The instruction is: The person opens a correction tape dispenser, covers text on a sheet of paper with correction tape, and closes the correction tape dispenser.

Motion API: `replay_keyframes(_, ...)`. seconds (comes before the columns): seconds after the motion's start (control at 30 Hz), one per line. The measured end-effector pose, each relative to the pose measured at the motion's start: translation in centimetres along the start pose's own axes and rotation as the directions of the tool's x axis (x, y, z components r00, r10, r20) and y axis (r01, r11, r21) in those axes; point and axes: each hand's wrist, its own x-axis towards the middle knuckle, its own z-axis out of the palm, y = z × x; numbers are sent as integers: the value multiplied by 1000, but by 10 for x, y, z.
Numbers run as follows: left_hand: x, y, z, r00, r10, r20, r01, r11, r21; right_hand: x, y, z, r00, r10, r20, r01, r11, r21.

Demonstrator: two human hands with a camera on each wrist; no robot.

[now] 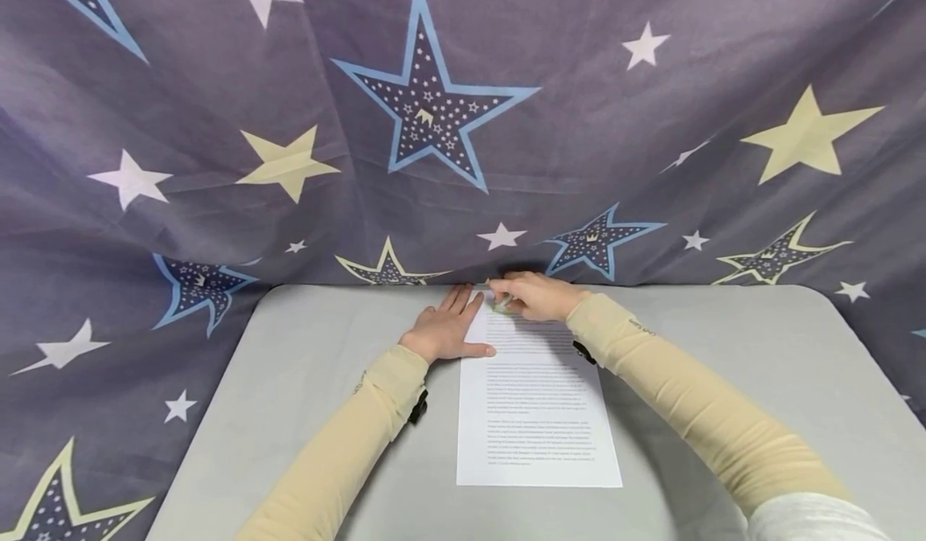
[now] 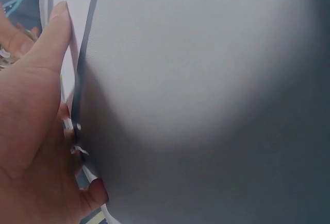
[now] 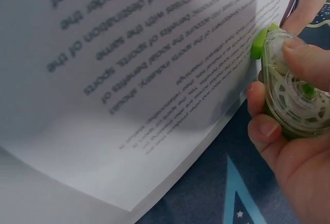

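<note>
A sheet of paper printed with dense text [image 1: 538, 444] lies on the table, its top end near the back edge. My right hand [image 1: 538, 293] grips a clear correction tape dispenser [image 3: 289, 92] with green parts, thumb on one side and fingers on the other. The dispenser's green tip [image 3: 260, 44] is right at the text lines near the top of the sheet. My left hand [image 1: 447, 328] rests with spread fingers on the paper's upper left edge, thumb pointing right. In the left wrist view that thumb [image 2: 54, 33] lies over the paper's white margin.
The grey table [image 1: 318, 380] extends to both sides of the sheet. Directly behind its back edge hangs a dark curtain with stars [image 1: 434, 227]. Dark wrist straps [image 1: 418, 407] show under the beige sleeves [image 1: 347, 452].
</note>
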Motion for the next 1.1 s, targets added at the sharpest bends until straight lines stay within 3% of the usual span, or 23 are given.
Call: replay_keyframes(1.1,-1,0,3,1000,8,-22,-8,1000,-15,-22,11,-7,1000,3,-7,-3,1000,-1)
